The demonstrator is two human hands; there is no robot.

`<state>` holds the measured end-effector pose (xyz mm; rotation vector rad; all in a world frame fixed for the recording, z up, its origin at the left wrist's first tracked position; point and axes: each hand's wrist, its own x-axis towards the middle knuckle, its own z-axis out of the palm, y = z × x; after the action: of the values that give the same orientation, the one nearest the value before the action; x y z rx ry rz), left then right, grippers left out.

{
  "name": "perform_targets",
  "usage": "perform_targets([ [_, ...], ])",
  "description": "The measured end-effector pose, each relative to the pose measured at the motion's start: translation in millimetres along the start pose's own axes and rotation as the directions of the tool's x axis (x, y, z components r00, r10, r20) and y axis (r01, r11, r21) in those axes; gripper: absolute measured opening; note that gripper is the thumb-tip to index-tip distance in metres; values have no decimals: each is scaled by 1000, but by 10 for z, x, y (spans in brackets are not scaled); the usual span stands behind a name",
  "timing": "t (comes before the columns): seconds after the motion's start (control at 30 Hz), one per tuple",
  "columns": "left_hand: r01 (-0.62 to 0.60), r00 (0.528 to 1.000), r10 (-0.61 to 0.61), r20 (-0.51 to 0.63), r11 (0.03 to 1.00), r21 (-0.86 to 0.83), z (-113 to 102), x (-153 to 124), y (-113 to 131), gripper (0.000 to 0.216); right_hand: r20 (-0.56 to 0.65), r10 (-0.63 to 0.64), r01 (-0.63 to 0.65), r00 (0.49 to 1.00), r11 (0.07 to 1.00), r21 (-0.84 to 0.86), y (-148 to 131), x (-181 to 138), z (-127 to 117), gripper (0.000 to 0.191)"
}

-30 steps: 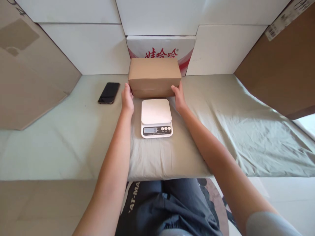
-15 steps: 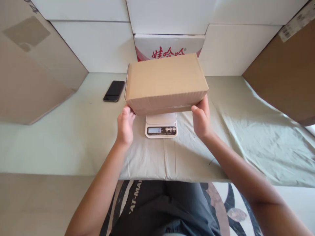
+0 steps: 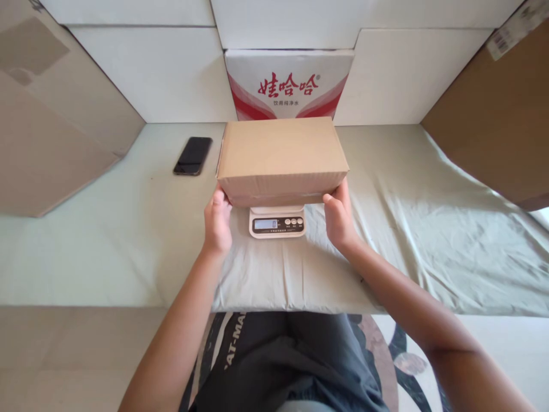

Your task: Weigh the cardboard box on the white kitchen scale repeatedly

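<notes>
A closed brown cardboard box (image 3: 283, 151) is held between my two hands, over a white digital kitchen scale (image 3: 277, 233). My left hand (image 3: 218, 222) grips the box's lower left corner, and my right hand (image 3: 339, 217) grips its lower right corner. Fingers of both hands are partly hidden under and behind the box. The scale's front panel shows a 0 on its display, with buttons to the right of it. Its weighing plate is mostly covered from view by the box, and whether the box touches it I cannot tell.
A black phone (image 3: 193, 155) lies left of the box on the pale green cloth (image 3: 107, 246). Behind stands a white and red carton (image 3: 288, 86) among white panels (image 3: 386, 80). Large brown cartons flank the table at left (image 3: 60, 131) and right (image 3: 501, 120).
Both hands have lowered the box towards the scale and levelled it. More of the red lettering on the carton behind now shows. The display still reads 0.
</notes>
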<state>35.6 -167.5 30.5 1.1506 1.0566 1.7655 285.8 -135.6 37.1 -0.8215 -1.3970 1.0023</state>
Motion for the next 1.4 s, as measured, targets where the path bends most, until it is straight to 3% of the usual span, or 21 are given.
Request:
perform_targets([
  [0.87, -2, 999, 1, 40, 999, 33, -15, 11, -44, 82, -16, 18, -19, 1000, 1000, -19, 129, 0, -16, 79],
  [0.97, -113, 994, 114, 2, 988, 104, -152, 52, -23, 78, -89, -1, 1, 996, 1000, -6, 118, 55, -113, 79],
  [1.07, -199, 965, 221, -142, 967, 156, -398, 118, -23, 63, -218, -39, 35, 975, 999, -21, 154, 170, -342, 81],
  [1.2, -191, 962, 203, -183, 978, 80, -597, 178, -50, 56, -344, -3, -17, 939, 998, -56, 317, 323, -667, 81],
  [1.4, -78, 976, 89, -200, 995, 62, -471, 197, -102, 81, -385, 108, -81, 916, 993, 86, 568, 373, -738, 82],
])
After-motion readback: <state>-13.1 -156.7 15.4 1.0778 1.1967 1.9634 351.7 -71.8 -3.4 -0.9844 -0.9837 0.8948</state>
